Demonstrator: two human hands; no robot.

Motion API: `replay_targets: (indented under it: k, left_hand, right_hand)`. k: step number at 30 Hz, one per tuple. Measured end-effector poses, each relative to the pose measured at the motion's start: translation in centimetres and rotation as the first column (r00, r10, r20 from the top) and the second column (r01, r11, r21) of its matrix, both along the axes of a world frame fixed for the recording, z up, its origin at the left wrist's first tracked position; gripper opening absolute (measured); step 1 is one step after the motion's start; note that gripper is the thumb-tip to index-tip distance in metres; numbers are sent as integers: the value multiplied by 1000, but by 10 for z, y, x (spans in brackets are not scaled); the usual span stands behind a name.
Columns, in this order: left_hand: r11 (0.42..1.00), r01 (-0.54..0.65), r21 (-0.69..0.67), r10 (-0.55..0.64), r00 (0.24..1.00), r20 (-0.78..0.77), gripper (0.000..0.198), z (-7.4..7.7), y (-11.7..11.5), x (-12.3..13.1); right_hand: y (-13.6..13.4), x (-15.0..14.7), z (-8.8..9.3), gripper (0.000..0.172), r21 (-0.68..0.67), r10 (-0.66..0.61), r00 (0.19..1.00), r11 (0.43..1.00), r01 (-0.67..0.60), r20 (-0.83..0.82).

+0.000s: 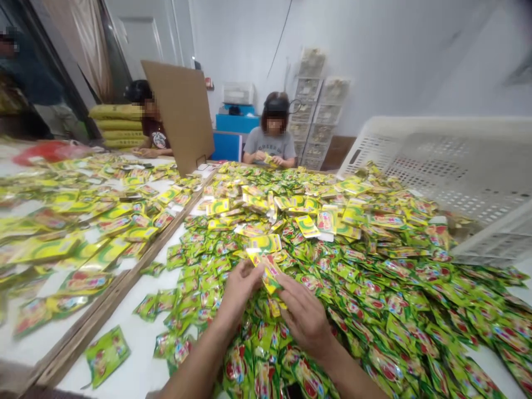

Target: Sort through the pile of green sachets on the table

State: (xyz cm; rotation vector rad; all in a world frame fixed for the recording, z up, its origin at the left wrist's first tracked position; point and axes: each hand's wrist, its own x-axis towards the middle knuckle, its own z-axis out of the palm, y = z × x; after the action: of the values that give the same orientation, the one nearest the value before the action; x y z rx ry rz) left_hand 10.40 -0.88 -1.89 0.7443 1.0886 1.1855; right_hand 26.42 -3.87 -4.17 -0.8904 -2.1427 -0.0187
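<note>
Between my two hands is a small yellow carton (270, 272), tilted over the heap. My left hand (243, 285) grips its left side, the thumb pressed on the printed face. On the carton's lower right side, my right hand (305, 310) has its fingers closed along the edge. Whether a sachet is inside the carton cannot be seen. Green sachets (374, 310) with red print lie thickly under and around both hands. Just beyond the held carton rests another yellow carton (264, 243), with more flat cartons (307, 226) piled behind it.
A wooden strip (137, 266) divides the table, with yellow cartons (50, 249) strewn on its left. A white perforated crate (440, 166) leans at the right. Across the table, a person (272, 133) handles a packet; another sits behind an upright cardboard sheet (178, 111).
</note>
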Motion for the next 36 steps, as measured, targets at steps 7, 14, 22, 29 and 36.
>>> replay_targets:
  k: [7,14,22,29,36]
  left_hand:
    - [982,79,174,-57,990,-126,37,-18,-24,-8]
    - [905,346,249,-238,895,-378,34,-11,-40,-25]
    - [864,441,241,-321,853,-411,30,-10,-48,-28]
    - [876,430,220,-310,850,-425,27,-9,-46,-26]
    - [884,422,201,-347,881,-322,32,-14,-50,-22]
  right_hand:
    - [-34,-20,3,26,-153,129,986,977,-145,-110]
    - [3,-1,52,24,-641,-424,775,767,31,-468]
    - [22,14,62,24,-776,-179,944,621,-109,-276]
    - [28,21,74,28,-781,-231,918,613,-119,-321]
    - [22,24,63,21,-787,-114,977,612,-73,-179]
